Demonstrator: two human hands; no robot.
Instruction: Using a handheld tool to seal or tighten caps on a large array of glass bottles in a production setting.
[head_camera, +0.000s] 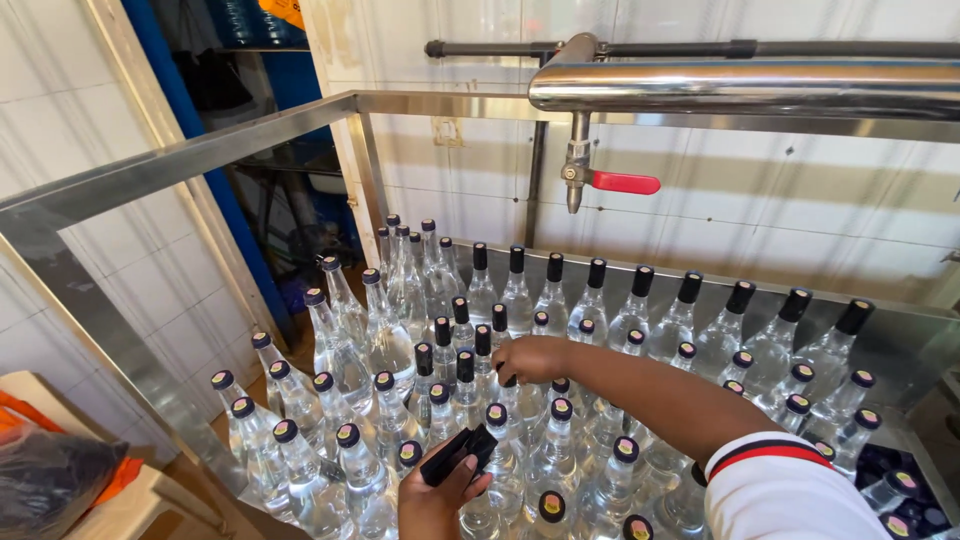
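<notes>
Many clear glass bottles (390, 340) stand packed together on a steel table. Some have tall black sleeves over their necks (553, 267); others show only dark caps with a yellow centre (561, 408). My right hand (530, 358) reaches in from the right on a white-sleeved arm, its fingers closed over a black sleeve on a bottle top (507, 379) in the middle of the group. My left hand (435, 497) is low at the front edge and grips a small bundle of flat black sleeves (458, 455) just above the front bottles.
A steel frame rail (180, 158) runs around the table at head height. A steel pipe (740, 85) crosses above, with a tap and red lever (623, 183) hanging over the back row. White tiled walls stand behind and left. A dark bag (45, 480) lies at lower left.
</notes>
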